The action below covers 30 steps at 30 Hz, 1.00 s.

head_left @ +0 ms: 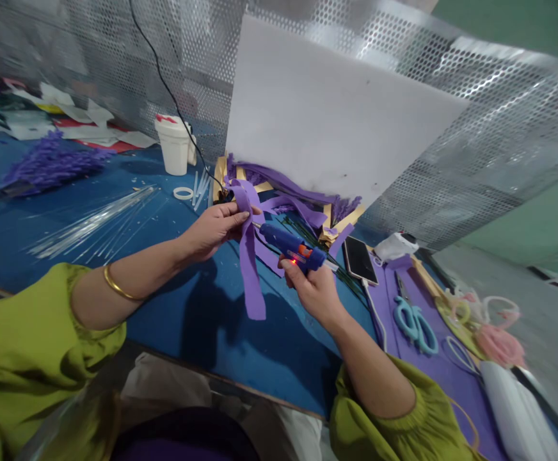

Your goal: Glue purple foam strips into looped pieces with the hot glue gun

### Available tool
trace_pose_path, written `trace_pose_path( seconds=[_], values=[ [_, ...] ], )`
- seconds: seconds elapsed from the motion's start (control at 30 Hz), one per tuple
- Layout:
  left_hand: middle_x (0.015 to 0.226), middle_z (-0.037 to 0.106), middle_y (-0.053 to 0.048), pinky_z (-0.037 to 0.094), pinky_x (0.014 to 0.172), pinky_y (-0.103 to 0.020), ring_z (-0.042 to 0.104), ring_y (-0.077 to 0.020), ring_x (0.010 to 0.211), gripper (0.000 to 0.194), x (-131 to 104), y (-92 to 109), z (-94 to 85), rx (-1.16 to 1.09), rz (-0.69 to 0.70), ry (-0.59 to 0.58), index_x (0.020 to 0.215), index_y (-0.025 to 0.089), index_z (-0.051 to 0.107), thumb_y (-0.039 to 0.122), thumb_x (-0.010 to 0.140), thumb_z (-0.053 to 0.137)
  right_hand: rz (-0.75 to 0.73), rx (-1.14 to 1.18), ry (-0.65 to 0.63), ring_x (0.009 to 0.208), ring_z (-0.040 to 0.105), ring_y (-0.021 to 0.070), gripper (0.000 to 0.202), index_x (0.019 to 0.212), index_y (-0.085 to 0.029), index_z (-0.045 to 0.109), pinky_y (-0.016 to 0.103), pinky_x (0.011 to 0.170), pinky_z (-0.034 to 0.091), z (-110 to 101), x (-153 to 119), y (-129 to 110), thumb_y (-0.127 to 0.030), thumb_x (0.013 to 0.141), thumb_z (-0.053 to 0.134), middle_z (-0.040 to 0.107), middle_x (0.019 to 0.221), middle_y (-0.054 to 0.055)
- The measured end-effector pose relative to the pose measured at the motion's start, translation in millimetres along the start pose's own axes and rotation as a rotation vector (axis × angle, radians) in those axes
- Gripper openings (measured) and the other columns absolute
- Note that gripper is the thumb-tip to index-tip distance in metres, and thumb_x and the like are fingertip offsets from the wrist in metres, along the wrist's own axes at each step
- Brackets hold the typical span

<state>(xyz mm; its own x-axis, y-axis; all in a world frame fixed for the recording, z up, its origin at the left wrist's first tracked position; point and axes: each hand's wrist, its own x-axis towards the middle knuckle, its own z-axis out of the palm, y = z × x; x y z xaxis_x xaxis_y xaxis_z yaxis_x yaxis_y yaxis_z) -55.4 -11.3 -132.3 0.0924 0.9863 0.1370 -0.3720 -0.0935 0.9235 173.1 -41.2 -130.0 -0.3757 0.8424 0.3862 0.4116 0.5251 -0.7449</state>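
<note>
Purple ribbon (251, 275) hangs in loops from my left hand (219, 227), whose thumb and fingers pinch it near the top. My right hand (313, 289) is wrapped round the handle of a blue hot glue gun (286, 240), with a red light glowing by the thumb. The gun points left, and its nozzle is at the ribbon close to my left fingertips; whether it touches cannot be made out. Just beyond my hands, more purple strips (308, 210) and purple flower sprigs (346, 208) lie among gold-coloured pieces (339, 227).
A white cup (173, 144), clear glue sticks (201, 189) and a tape ring (183, 193) stand left of the ribbon. Thin clear strands (96, 221) and a lavender bunch (53, 163) lie farther left. To the right are a phone (359, 259) on a cable and turquoise scissors (416, 323). A white board (327, 109) leans behind.
</note>
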Motion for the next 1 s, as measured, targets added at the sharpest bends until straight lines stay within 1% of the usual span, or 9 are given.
trace_pose_path(
  seconds=[0.23,0.5,0.83,1.0],
  values=[
    [0.085,0.072,-0.005,0.052,0.068,-0.025,0.063,-0.0136,0.07,0.028,1.3,-2.1,-1.7,-0.002,0.0,-0.004,0.101,0.016,0.076,0.033,0.078,0.08,-0.016,-0.032,0.006,0.061,0.053,0.0165,0.032,0.083,-0.019,0.062,0.028,0.058,0.043,0.0,0.8,-3.2,-0.049,0.092,0.056,0.051,0.059,0.0],
    [0.085,0.071,-0.003,0.051,0.068,-0.024,0.062,-0.0122,0.071,0.027,1.0,0.3,-1.2,0.006,-0.001,0.006,0.101,0.016,0.077,0.031,0.078,0.079,-0.039,-0.082,0.007,0.061,0.05,0.0158,0.037,0.067,-0.021,0.053,0.028,0.059,0.04,-1.0,0.7,-7.4,-0.047,0.093,0.054,0.049,0.058,0.0],
    [0.08,0.07,-0.003,0.05,0.066,-0.023,0.061,-0.0116,0.068,0.026,1.4,1.5,-1.6,-0.016,-0.006,0.022,0.1,0.015,0.078,0.029,0.077,0.08,-0.039,-0.136,0.015,0.06,0.049,0.0158,0.039,0.064,-0.022,0.05,0.028,0.056,0.038,-1.2,-1.0,-7.1,-0.048,0.093,0.055,0.048,0.056,0.0],
    [0.078,0.069,-0.002,0.048,0.062,-0.021,0.059,-0.0103,0.066,0.024,0.2,3.6,0.6,-0.024,-0.006,0.046,0.098,0.015,0.078,0.026,0.077,0.08,-0.026,-0.152,0.01,0.056,0.046,0.0143,0.042,0.062,-0.022,0.048,0.027,0.053,0.036,-1.4,-1.6,-6.5,-0.05,0.093,0.054,0.047,0.054,-0.001]
  ],
)
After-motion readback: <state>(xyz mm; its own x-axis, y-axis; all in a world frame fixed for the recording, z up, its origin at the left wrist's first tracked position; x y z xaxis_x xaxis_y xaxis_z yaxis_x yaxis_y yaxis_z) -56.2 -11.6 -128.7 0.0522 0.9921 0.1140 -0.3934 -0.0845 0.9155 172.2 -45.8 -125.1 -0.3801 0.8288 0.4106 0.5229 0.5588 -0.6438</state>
